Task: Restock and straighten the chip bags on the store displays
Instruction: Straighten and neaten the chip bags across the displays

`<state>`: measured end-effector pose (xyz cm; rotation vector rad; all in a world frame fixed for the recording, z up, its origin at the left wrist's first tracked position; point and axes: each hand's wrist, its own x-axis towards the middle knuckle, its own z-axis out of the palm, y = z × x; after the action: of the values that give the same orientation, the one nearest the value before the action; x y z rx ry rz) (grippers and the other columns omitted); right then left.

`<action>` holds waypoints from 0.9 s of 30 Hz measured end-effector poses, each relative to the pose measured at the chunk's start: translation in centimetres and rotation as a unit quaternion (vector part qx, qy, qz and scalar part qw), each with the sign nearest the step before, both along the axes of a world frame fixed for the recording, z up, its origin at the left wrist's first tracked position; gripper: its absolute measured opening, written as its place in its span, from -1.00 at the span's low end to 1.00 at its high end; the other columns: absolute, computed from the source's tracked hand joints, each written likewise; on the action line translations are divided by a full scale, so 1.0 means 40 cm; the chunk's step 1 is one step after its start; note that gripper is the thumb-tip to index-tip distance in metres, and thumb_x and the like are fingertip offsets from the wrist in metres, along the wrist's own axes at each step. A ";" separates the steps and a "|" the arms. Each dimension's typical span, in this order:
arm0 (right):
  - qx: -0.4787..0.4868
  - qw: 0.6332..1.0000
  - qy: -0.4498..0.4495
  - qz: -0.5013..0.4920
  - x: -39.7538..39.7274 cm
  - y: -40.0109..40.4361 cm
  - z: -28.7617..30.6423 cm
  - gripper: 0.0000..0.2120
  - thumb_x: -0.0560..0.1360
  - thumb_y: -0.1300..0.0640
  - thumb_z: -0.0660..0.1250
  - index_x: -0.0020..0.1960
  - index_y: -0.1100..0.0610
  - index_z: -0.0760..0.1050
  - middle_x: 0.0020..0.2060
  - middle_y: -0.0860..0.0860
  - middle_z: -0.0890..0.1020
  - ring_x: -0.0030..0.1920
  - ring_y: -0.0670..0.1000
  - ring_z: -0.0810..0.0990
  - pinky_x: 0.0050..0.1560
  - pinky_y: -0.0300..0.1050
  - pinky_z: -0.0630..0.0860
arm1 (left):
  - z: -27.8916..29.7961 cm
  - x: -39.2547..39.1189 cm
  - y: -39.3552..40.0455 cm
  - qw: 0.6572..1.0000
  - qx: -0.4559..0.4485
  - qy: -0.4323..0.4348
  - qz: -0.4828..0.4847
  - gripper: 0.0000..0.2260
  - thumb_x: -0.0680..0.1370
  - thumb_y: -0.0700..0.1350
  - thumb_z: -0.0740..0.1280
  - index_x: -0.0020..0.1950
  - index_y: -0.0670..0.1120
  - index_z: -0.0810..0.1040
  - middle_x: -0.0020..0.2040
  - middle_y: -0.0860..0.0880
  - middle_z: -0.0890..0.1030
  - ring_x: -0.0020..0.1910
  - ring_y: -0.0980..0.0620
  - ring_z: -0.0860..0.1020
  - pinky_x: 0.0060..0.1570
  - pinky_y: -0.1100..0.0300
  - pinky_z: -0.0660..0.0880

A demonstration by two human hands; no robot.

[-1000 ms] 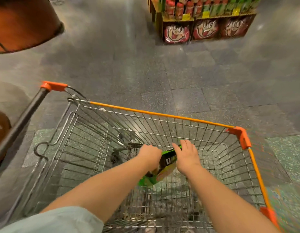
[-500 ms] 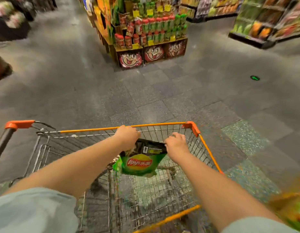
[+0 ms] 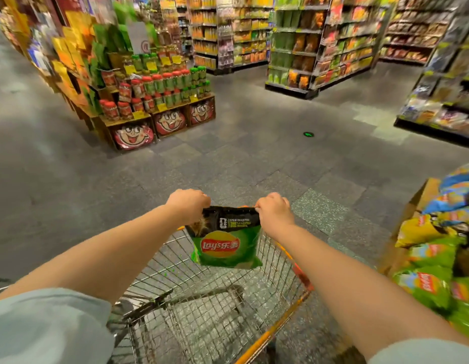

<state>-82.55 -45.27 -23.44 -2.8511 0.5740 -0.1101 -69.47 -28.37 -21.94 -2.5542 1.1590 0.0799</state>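
Green and black foil marks the chip bag [image 3: 226, 241], which is held up by its top edge above the wire shopping cart [image 3: 215, 308]. The top left corner of the bag is pinched by the left hand [image 3: 189, 206], fingers curled round the seam; the top right corner is gripped in the same way by the right hand [image 3: 274, 210]. The bag hangs upright between the two hands, label facing the camera, over the far end of the cart's basket and clear of its mesh. To the right of the cart, a cardboard display bin [image 3: 407, 232] is seen, piled with more chip bags [image 3: 435, 269] in green, yellow and blue. Beyond the cart, to its left, a stacked display of red- and green-lidded jars [image 3: 159, 88] stands on crates printed with cartoon faces. Further beyond the cart, aisles of shelving [image 3: 320, 43] are seen, blurred. A small green mark [image 3: 309, 134] lies on the grey tiled floor [image 3: 254, 153] ahead of the cart.
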 end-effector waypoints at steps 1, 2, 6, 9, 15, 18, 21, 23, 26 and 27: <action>-0.005 1.000 -0.004 -0.005 -0.005 -0.021 0.003 -0.72 0.65 0.11 0.07 0.21 0.17 0.49 0.22 0.09 0.47 0.28 0.13 0.32 0.22 -0.08 0.25 | 0.012 -0.001 -0.023 1.000 -0.003 0.003 -0.007 -0.74 0.55 -0.16 0.22 0.22 0.00 0.49 0.17 -0.01 0.53 0.15 -0.10 0.52 -0.15 0.12 0.40; -0.011 1.000 -0.010 -0.013 -0.010 -0.046 0.005 -0.73 0.64 0.10 0.08 0.18 0.16 0.50 0.19 0.08 0.50 0.28 0.11 0.33 0.22 -0.07 0.25 | 0.023 -0.002 -0.047 1.000 -0.008 0.004 -0.014 -0.73 0.56 -0.17 0.20 0.23 -0.01 0.49 0.17 -0.02 0.53 0.15 -0.10 0.52 -0.17 0.13 0.40; -0.028 0.997 -0.031 -0.069 -0.056 -0.156 0.032 -0.73 0.62 0.08 0.12 0.14 0.13 0.54 0.13 0.09 0.52 0.25 0.13 0.37 0.20 -0.05 0.28 | 0.069 -0.021 -0.170 0.997 -0.030 -0.020 -0.065 -0.73 0.57 -0.20 0.17 0.22 -0.03 0.50 0.14 -0.06 0.55 0.09 -0.12 0.54 -0.14 0.10 0.45; -0.060 0.992 -0.042 -0.100 -0.122 -0.249 0.056 -0.73 0.63 0.10 0.10 0.14 0.12 0.55 0.10 0.08 0.55 0.23 0.11 0.38 0.13 -0.06 0.29 | 0.109 -0.056 -0.291 0.992 -0.038 -0.038 -0.113 -0.70 0.58 -0.22 0.15 0.26 -0.02 0.49 0.17 -0.06 0.52 0.13 -0.12 0.52 -0.13 0.13 0.38; -0.095 0.981 -0.025 -0.165 -0.299 -0.449 0.090 -0.71 0.65 0.11 0.05 0.18 0.14 0.52 0.12 0.06 0.55 0.24 0.08 0.37 0.10 -0.08 0.28 | 0.142 -0.162 -0.555 0.974 -0.068 -0.049 -0.212 -0.69 0.56 -0.21 0.16 0.24 0.02 0.51 0.14 -0.05 0.55 0.14 -0.10 0.52 -0.09 0.14 0.31; -0.114 0.974 -0.014 -0.194 -0.401 -0.549 0.100 -0.71 0.66 0.09 0.03 0.19 0.13 0.48 0.16 0.04 0.53 0.27 0.08 0.34 0.15 -0.07 0.25 | 0.150 -0.237 -0.689 0.963 -0.070 -0.045 -0.257 -0.69 0.57 -0.19 0.14 0.24 0.05 0.51 0.14 -0.04 0.55 0.16 -0.08 0.50 -0.06 0.14 0.34; -0.129 0.966 -0.014 -0.223 -0.496 -0.650 0.105 -0.72 0.65 0.10 0.03 0.18 0.14 0.47 0.17 0.04 0.52 0.26 0.09 0.34 0.17 -0.05 0.25 | 0.154 -0.312 -0.825 0.952 -0.073 -0.038 -0.295 -0.67 0.58 -0.19 0.15 0.27 0.07 0.51 0.18 0.00 0.54 0.20 -0.06 0.48 -0.02 0.15 0.36; -0.137 0.960 -0.010 -0.244 -0.558 -0.713 0.109 -0.72 0.66 0.10 0.02 0.18 0.15 0.46 0.18 0.04 0.51 0.26 0.09 0.33 0.20 -0.06 0.23 | 0.160 -0.361 -0.915 0.945 -0.077 -0.035 -0.316 -0.67 0.58 -0.19 0.15 0.27 0.08 0.51 0.17 0.00 0.55 0.18 -0.06 0.49 0.02 0.12 0.41; -0.158 0.947 0.009 -0.279 -0.653 -0.801 0.115 -0.74 0.66 0.10 0.04 0.20 0.16 0.43 0.21 0.05 0.48 0.30 0.09 0.31 0.21 -0.07 0.21 | 0.167 -0.441 -1.047 0.931 -0.083 -0.043 -0.354 -0.68 0.60 -0.18 0.15 0.28 0.09 0.50 0.17 0.00 0.55 0.19 -0.06 0.48 0.03 0.11 0.40; -0.164 0.942 0.015 -0.292 -0.685 -0.827 0.115 -0.76 0.65 0.12 0.06 0.20 0.16 0.43 0.22 0.05 0.48 0.30 0.09 0.31 0.22 -0.06 0.22 | 0.168 -0.470 -1.088 0.926 -0.083 -0.046 -0.366 -0.68 0.60 -0.18 0.15 0.29 0.09 0.50 0.18 0.00 0.55 0.20 -0.06 0.47 0.03 0.11 0.40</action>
<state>-109.96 -78.37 -18.84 -2.8825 1.5207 -0.2822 -88.28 -71.87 -15.21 -2.0496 2.0587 -0.3245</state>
